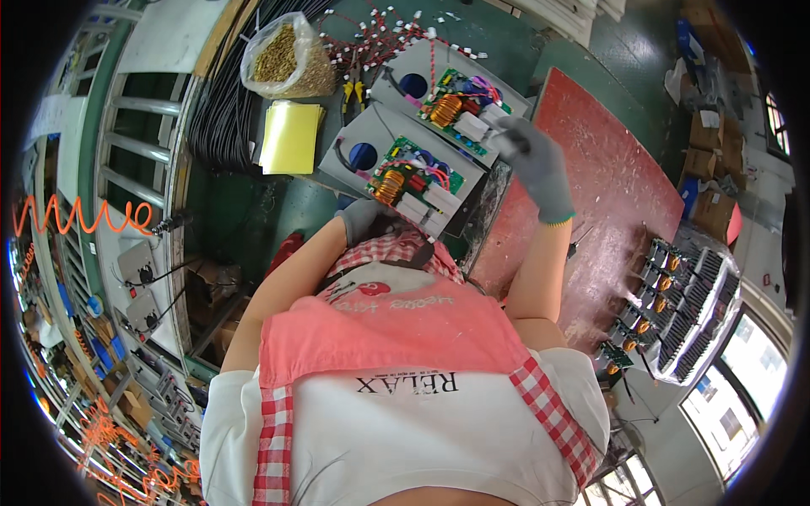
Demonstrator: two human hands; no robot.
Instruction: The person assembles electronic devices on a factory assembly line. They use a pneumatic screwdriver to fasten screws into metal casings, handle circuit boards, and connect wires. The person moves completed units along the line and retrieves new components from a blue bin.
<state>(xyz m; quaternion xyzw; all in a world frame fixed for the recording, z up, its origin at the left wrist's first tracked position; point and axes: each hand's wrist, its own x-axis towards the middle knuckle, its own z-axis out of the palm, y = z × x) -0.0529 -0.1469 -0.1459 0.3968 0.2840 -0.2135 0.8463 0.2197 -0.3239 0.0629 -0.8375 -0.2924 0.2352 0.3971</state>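
Observation:
Two grey metal housings with green circuit boards lie side by side in front of me. The nearer housing (342, 164) carries a board (413, 173) with a copper-wound coil, white blocks and pink wires. My left hand (361, 221), in a grey glove, is at its near edge, with the fingers mostly hidden. The farther housing (405, 61) holds a similar board (460, 105). At its right end is my gloved right hand (536, 164), fingers curled in and dark at the tips. What they hold, if anything, cannot be made out.
Behind the housings lie yellow-handled pliers (353, 93) and red wires with white connectors (380, 38). Yellow sheets (291, 137), a bag of small brass-coloured parts (291, 59) and black cables (224, 118) are at left. A red board (591, 169) extends rightward, near several circuit assemblies (654, 295).

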